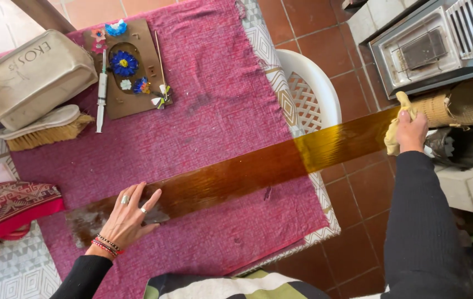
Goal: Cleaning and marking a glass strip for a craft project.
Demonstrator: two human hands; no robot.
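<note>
Bench (308,230) under a coarse magenta cloth (220,83): a long, glossy amber plank (258,169) lies diagonally across it, its far end overhanging the tiled floor (314,27). Step judged in hand: wiping the plank. Left hand (128,216), fingers spread, presses its dull near end flat; right hand (411,132) grips a yellow rag (394,141) at the far end. Further wiping calls for steady pressure.

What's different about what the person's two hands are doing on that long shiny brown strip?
The left hand lies flat and bare, fingers spread, on the amber strip over the pink cloth; the right hand grips a yellow rag at the strip's far end, out over the tiled floor. The left hand wears rings and beaded bracelets; the right shows none. Both have dark sleeves and meet the same strip.
</note>
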